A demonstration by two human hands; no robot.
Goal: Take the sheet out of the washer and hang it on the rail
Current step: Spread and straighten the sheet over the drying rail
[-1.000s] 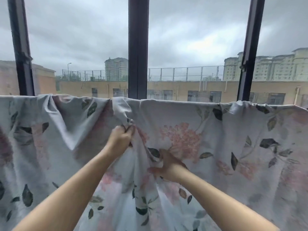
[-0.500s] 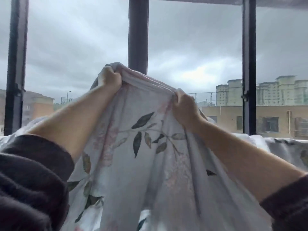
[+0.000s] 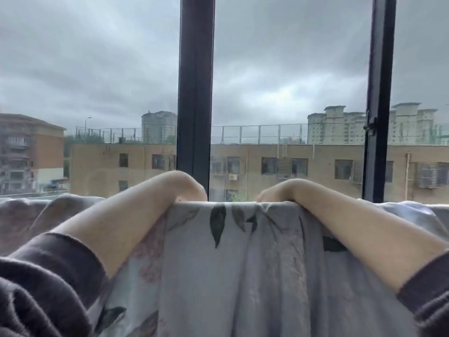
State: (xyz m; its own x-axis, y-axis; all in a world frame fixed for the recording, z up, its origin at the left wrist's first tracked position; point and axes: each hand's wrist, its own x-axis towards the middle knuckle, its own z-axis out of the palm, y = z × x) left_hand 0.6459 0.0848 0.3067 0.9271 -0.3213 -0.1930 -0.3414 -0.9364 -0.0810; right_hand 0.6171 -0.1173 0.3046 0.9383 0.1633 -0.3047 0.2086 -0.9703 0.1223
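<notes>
The pale grey sheet (image 3: 243, 276) with dark leaves and faded pink flowers hangs in front of me, and its top edge runs level across the view. The rail under that edge is hidden by the cloth. My left hand (image 3: 185, 184) and my right hand (image 3: 281, 190) both reach over the top edge, wrists bent downward on the far side. Their fingers are hidden behind the sheet, so I cannot see whether they hold the cloth. More of the sheet lies bunched along the edge at far left (image 3: 36, 215) and far right (image 3: 413, 212).
A window stands close behind the sheet, with a thick dark mullion (image 3: 195, 93) in the middle and a thinner frame bar (image 3: 379, 93) with a latch at the right. Outside are buildings and a grey sky. My dark sleeves fill the lower corners.
Both hands lifted a gripped fold of the sheet high, then came down over the top edge. The fold now lies flat and level between my wrists.
</notes>
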